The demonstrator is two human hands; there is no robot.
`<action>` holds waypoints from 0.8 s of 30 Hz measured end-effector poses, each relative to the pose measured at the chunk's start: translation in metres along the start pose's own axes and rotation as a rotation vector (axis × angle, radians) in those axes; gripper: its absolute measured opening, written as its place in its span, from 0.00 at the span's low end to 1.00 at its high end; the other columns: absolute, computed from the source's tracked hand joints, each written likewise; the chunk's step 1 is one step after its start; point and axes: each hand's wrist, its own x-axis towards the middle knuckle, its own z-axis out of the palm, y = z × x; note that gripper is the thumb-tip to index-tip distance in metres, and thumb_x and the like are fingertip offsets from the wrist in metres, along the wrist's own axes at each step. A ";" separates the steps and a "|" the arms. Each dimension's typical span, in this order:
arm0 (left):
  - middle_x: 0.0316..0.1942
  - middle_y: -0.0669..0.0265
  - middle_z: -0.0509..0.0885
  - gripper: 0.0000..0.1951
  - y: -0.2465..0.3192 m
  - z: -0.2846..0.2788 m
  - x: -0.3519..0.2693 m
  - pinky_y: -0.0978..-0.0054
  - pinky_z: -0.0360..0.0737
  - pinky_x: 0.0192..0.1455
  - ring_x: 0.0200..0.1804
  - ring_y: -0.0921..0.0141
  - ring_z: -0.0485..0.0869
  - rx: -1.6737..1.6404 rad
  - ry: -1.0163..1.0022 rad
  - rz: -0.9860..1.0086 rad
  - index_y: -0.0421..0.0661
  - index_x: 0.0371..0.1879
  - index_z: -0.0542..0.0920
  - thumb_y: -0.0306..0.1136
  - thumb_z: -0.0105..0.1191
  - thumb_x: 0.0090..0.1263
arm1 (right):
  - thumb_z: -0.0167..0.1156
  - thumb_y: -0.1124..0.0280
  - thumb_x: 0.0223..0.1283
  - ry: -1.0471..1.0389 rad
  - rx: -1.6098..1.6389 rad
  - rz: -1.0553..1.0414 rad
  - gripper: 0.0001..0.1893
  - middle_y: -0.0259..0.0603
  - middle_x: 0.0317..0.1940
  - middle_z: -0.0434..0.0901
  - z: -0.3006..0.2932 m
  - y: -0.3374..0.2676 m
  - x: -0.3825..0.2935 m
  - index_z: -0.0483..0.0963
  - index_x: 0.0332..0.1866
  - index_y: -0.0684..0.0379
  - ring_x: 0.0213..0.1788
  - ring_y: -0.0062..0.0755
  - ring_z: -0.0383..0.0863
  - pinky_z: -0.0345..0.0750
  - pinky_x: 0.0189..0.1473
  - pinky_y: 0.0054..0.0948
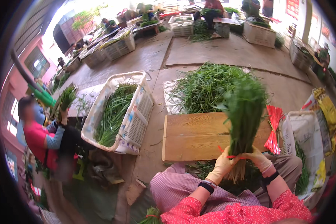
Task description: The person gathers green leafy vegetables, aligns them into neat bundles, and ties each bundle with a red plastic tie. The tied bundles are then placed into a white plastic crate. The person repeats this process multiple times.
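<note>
Both my hands wear pale yellow gloves. My left hand (222, 165) grips the lower part of a large bunch of green leafy stalks (245, 112), with a red tie strip (231, 156) at its fingers. On the other side of the bunch, my right hand (256, 159) closes around the same stalks. The bunch stands upright above a wooden board (196, 137), its pale stem ends pointing down between my hands. A bundle of red tie strips (273, 128) lies at the board's right end. Beyond the board is a loose heap of green stalks (210, 86).
A white plastic crate (141, 120) of greens stands left of the board; another crate (305, 120) is at the right. A co-worker in a pink top (40, 145) holds greens at the far left. A tied bunch (151, 217) lies at the lower edge.
</note>
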 end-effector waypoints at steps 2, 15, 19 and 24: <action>0.60 0.47 0.80 0.42 0.017 -0.008 0.009 0.59 0.76 0.64 0.63 0.48 0.79 0.005 0.016 0.096 0.45 0.72 0.66 0.52 0.69 0.62 | 0.72 0.68 0.58 0.032 -0.040 -0.085 0.29 0.36 0.58 0.80 0.000 -0.017 -0.004 0.73 0.63 0.64 0.59 0.26 0.78 0.75 0.61 0.27; 0.67 0.48 0.74 0.48 -0.095 -0.002 0.077 0.61 0.75 0.67 0.68 0.49 0.75 -0.480 -0.089 0.172 0.48 0.75 0.61 0.30 0.73 0.52 | 0.67 0.64 0.65 0.154 -0.523 0.081 0.20 0.36 0.52 0.83 -0.035 0.062 0.013 0.78 0.58 0.62 0.53 0.24 0.81 0.79 0.54 0.28; 0.49 0.44 0.83 0.40 0.030 -0.052 0.045 0.56 0.80 0.55 0.51 0.46 0.82 0.217 0.063 0.281 0.46 0.67 0.71 0.42 0.74 0.53 | 0.66 0.63 0.67 0.235 0.040 -0.091 0.19 0.37 0.50 0.84 -0.016 0.055 0.035 0.78 0.57 0.62 0.50 0.25 0.83 0.80 0.53 0.29; 0.39 0.46 0.87 0.31 0.036 -0.089 0.059 0.55 0.82 0.48 0.44 0.49 0.87 0.697 0.002 -0.065 0.39 0.46 0.79 0.55 0.70 0.56 | 0.61 0.59 0.73 -0.016 -0.224 0.255 0.18 0.38 0.43 0.87 0.041 0.014 0.059 0.80 0.56 0.63 0.45 0.26 0.85 0.81 0.51 0.29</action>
